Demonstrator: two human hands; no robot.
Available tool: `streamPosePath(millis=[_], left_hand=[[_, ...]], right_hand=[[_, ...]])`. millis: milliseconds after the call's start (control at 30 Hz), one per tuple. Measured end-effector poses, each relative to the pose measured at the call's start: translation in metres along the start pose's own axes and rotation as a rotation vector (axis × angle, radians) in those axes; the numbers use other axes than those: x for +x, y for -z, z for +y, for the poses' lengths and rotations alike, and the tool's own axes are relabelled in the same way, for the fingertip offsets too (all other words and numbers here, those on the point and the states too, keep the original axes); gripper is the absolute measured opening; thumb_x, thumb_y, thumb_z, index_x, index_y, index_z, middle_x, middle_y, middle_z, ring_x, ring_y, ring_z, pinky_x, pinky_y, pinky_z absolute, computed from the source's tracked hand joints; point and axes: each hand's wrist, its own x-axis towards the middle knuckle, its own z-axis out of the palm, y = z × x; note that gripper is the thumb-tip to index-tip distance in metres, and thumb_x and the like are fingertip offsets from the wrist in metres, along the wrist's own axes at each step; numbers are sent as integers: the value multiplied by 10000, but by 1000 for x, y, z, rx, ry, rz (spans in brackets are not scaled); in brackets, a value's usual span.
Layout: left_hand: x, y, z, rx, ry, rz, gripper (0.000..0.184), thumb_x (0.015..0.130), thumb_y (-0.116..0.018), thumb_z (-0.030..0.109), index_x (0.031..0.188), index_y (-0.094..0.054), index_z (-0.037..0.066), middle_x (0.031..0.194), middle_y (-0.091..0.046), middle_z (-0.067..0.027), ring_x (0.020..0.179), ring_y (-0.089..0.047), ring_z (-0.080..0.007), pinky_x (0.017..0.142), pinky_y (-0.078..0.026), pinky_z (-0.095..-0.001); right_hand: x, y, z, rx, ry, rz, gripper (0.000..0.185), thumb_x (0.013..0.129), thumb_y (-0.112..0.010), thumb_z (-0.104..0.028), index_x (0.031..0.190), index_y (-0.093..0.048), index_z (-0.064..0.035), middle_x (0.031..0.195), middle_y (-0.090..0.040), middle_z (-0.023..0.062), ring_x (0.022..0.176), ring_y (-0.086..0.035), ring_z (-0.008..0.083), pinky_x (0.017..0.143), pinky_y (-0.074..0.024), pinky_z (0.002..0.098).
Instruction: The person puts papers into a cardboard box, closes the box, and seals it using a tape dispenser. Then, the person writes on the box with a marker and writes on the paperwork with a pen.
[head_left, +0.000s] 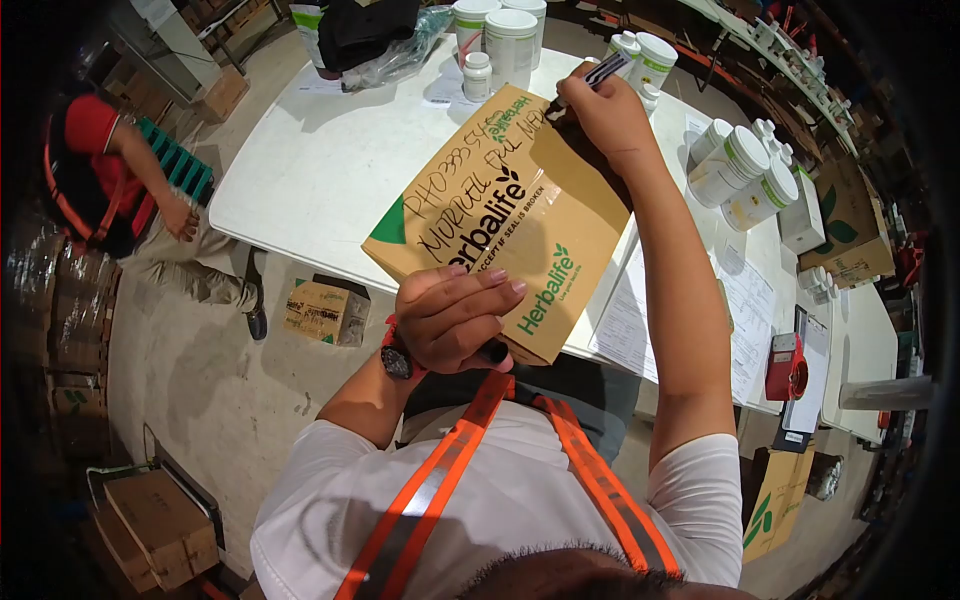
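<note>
Two hands are at a cardboard box (535, 225) in the head view, which sits at the near edge of the white table (300, 180), its lower corner seeming to reach past that edge. The right hand (607, 108) grasps a marker (605, 69), tip at the far part of the printed face, beside the handwritten lettering. The left hand (455, 320) is curled over the box's near side, with a small black cylinder (493, 351), perhaps the marker's cap, pinched by the thumb; how firmly its fingers press the cardboard cannot be told. The likeliest trouble is smearing: if that ink is wet, a wrist or finger dragged over it could blur the letters. With the left hand occupied by the cylinder, a weak hold could let the box pivot and the stroke run crooked. A hard push might also slide the box into the small white bottle (477, 78) just beyond it, toppling that against the tubs (510, 50), while a loosened thumb could drop the cylinder to the floor.
</note>
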Motion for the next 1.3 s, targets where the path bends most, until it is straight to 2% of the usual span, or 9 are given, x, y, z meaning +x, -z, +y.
streamPosePath(millis=[267,367,567,767,867,967,1067,1167,1300], left_hand=[[1,0,1,-3,1,-1,391,996,-533,561,1035,-494,175,1139,-757,6,1050,-711,-150,858,-522,-339],[1,0,0,-10,3,-7,386,998,-534,557,1032,-493,175,1133,-759,7,1050,-711,-151,856,-521,-340],[2,2,2,4,12,-24,379,1003,-528,554,1010,-500,175,1135,-759,8,1050,-711,-150,867,-513,-340],[2,2,3,5,13,-10,385,998,-529,561,992,-500,177,1136,-759,6,1055,-713,-149,892,-501,-335],[4,2,2,3,12,-12,383,996,-534,563,972,-494,183,1130,-761,11,1055,-714,-144,916,-485,-326],[3,0,4,5,27,9,384,994,-531,572,943,-493,193,1123,-763,19,1052,-714,-137,934,-472,-316],[4,4,6,20,45,-22,387,995,-522,579,927,-499,200,1119,-764,24,1046,-716,-131,930,-473,-314],[3,2,6,39,52,-26,374,1051,-390,566,1001,-484,207,1078,-771,33,1030,-715,-140,926,-479,-329],[3,-1,6,44,42,0,373,1052,-393,562,1002,-484,204,1074,-772,33,1032,-713,-139,923,-480,-330]], right_hand=[[-4,-1,-4,116,-27,12,405,865,-626,-384,951,-706,4,803,-721,132,743,-683,240,760,-532,347],[3,-2,2,-52,-25,68,392,881,-626,-376,972,-702,-3,817,-725,144,756,-690,255,769,-534,353],[1,-2,2,8,71,66,367,863,-629,-370,962,-706,-25,821,-726,151,782,-698,268,771,-535,365],[3,0,4,31,-45,77,378,856,-626,-377,941,-694,-15,810,-713,158,787,-692,268,769,-530,368],[3,-2,3,-1,13,80,376,851,-624,-371,909,-683,-4,779,-700,150,760,-675,255,750,-522,362],[4,0,8,15,14,113,250,909,-618,-298,899,-651,-50,762,-616,-5,716,-539,94,683,-437,277],[1,1,3,-23,10,63,267,918,-636,-316,912,-660,-51,765,-620,-4,720,-545,97,685,-438,278],[3,-1,5,111,-27,97,377,871,-653,-372,940,-688,-3,789,-704,122,754,-662,207,743,-516,336],[-8,-1,-7,153,28,4,383,885,-690,-376,944,-694,2,826,-721,84,773,-645,158,746,-507,312]])
